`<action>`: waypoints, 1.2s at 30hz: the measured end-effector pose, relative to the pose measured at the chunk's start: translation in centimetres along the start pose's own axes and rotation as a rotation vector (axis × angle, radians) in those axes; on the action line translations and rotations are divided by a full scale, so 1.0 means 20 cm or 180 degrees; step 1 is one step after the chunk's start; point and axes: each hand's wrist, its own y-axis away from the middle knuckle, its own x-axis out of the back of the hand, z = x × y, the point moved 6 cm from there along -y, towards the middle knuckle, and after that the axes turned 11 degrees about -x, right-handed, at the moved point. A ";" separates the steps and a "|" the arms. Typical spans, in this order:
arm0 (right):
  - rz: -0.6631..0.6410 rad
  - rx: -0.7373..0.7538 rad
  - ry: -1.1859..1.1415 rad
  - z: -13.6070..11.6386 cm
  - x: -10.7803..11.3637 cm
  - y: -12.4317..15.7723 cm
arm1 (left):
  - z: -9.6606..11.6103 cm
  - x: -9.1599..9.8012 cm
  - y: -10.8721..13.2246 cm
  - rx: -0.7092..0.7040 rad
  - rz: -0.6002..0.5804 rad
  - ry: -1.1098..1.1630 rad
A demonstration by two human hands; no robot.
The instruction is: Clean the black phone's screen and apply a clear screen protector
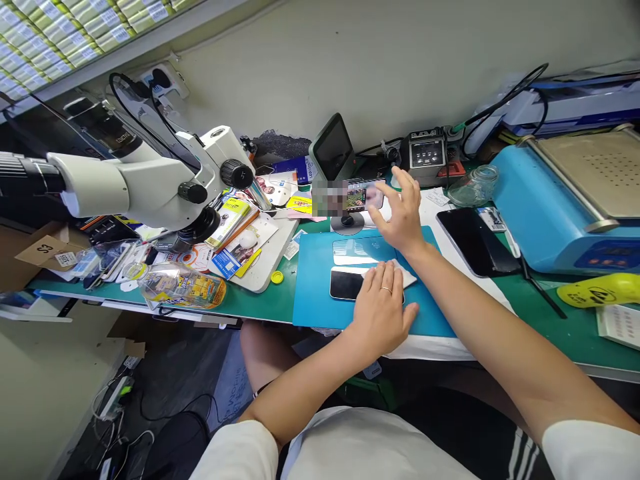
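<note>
Covering part of the green surface (265,308), a blue mat (313,287) is lying under the left hand (381,303), whose flat fingers, close together, are covering the right part of a dark phone (345,285) running lengthwise left to right. The right hand (379,199), nearer the propped phone (357,198), is holding its fingers apart at that phone's right end, contact unclear.

Hands (381,310) at two phones (344,285), blue mat (313,280)

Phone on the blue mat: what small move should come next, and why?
Perhaps lower the right hand to steady the phone's edge: it is raised by the propped phone, while only the left hand lies across this one.
</note>
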 end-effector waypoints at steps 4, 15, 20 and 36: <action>-0.0404 0.0433 0.0131 -0.07 0.00 0.04 | 0.06 0.01 0.01 -0.0152 0.0008 0.0029; -0.0270 0.0518 -0.0065 -0.03 -0.01 0.01 | -0.13 0.03 0.24 0.0174 -0.0208 0.0202; -0.0421 0.0762 -0.0124 -0.04 -0.04 0.03 | -0.26 0.04 0.34 0.0539 -0.0197 0.0174; -0.0517 0.0664 -0.0129 -0.03 -0.04 0.03 | -0.24 0.04 0.36 0.0591 -0.0169 0.0105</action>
